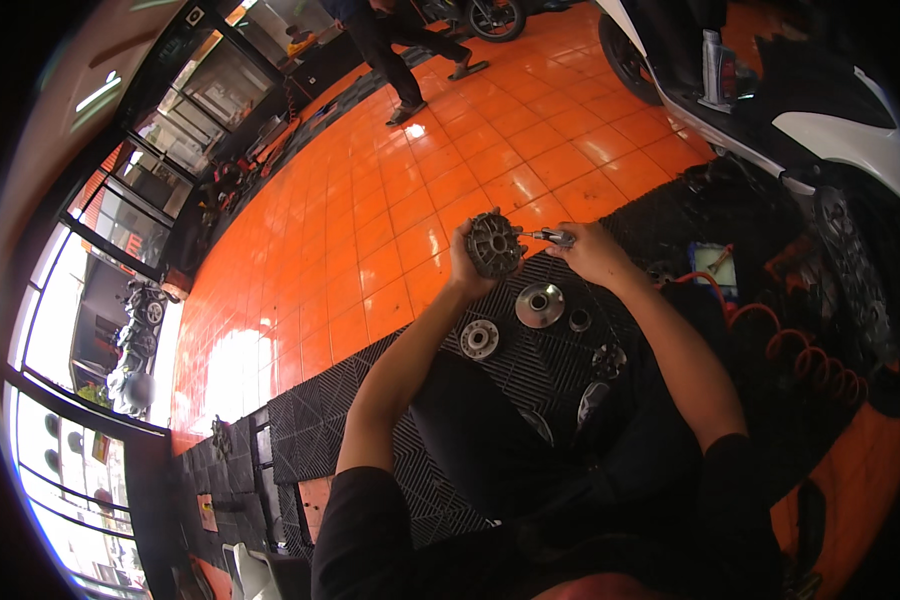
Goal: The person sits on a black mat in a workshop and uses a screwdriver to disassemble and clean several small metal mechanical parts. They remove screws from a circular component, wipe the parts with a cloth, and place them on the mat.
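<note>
Well, nearest of all, the dark-clothed legs (450, 410) spread below the spoked metal part (494, 245), so deep in shade that their outline is hard to follow. That part is held up over the far edge of the black ribbed mat (315, 400), the left hand (466, 268) gripping it from its left and from underneath, several fingers hidden behind it. To its right the right hand (595, 254) is curled round a silver tool (554, 237), the fist covering the handle; the thin tip points at the part's rim, though I can't tell whether it touches.

Just below the part, a shiny flanged disc (540, 304) and a paler holed disc (479, 340) lie on the mat, with a small dark ring (579, 320) off to the lower right. Well to its right, a red coiled hose (800, 350) and a white scooter (840, 140) hem that side in, the scooter cut off by the dark rim of the view. Beyond and leftward of the part, orange tiles (310, 230) give wide room for moving. Far past it someone (380, 55) strides, upper body cropped away.
</note>
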A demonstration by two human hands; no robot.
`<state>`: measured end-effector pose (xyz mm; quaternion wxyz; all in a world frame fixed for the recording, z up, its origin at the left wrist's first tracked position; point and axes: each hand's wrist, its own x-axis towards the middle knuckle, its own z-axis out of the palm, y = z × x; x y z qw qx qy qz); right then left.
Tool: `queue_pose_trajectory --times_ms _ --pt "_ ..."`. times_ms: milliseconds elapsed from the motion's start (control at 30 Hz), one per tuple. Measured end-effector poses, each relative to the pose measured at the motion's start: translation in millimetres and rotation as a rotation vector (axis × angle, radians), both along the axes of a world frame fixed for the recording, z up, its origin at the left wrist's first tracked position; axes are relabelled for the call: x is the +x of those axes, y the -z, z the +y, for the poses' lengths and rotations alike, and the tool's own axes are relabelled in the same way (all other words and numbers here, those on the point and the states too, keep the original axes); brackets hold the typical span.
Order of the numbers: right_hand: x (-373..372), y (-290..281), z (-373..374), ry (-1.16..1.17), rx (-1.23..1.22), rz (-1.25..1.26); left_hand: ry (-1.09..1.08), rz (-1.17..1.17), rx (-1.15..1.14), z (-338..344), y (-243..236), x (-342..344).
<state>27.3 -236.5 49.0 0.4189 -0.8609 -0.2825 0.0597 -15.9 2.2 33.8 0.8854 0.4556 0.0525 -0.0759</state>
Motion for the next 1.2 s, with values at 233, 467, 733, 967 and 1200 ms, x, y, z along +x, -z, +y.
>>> queue_pose_trajectory --times_ms 233,467,733,967,1200 --pt "-4.9 1.2 0.9 0.071 -0.092 -0.029 0.072 -0.029 -0.016 3.3 4.6 3.4" --pt "-2.5 -2.1 -0.9 0.03 -0.043 -0.009 0.04 -0.008 0.008 5.8 7.3 4.8" --pt "-7.1 -3.1 -0.4 0.038 -0.076 -0.051 0.058 0.019 -0.015 5.1 16.6 9.0" --pt "-1.1 -3.6 -2.4 -0.005 0.038 -0.012 0.007 0.114 0.025 -6.1 18.9 7.3" --pt "5.9 8.6 -3.4 0.007 0.063 0.045 0.035 0.074 0.042 -3.9 19.7 10.8"
